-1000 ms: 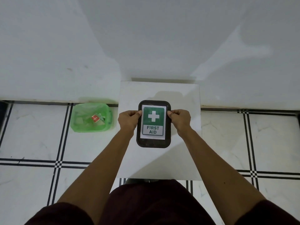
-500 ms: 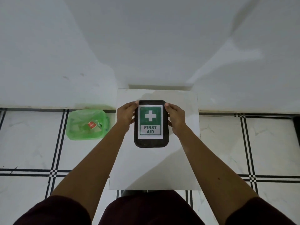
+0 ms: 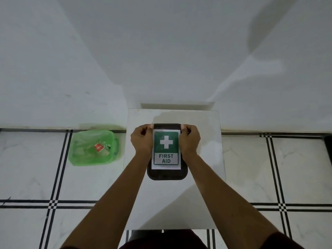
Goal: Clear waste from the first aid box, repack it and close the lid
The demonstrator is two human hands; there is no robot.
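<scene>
The first aid box [image 3: 167,172] is black with a green and white "FIRST AID" label on its closed lid. It lies flat on a small white table [image 3: 203,186]. My left hand [image 3: 142,141] grips the box's far left corner and my right hand [image 3: 190,140] grips its far right corner, fingers curled over the lid edge. A green waste basket [image 3: 77,155] stands on the floor to the left, holding scraps and a red-labelled wrapper [image 3: 99,147].
A white wall rises right behind the table. The floor is white tile with black line borders [image 3: 53,203]. A dark object [image 3: 328,150] shows at the far right edge. My lap is just below the table's near edge.
Both hands slid from the sides of the lid up to its far corners and curled tighter. The box stays closed on the table.
</scene>
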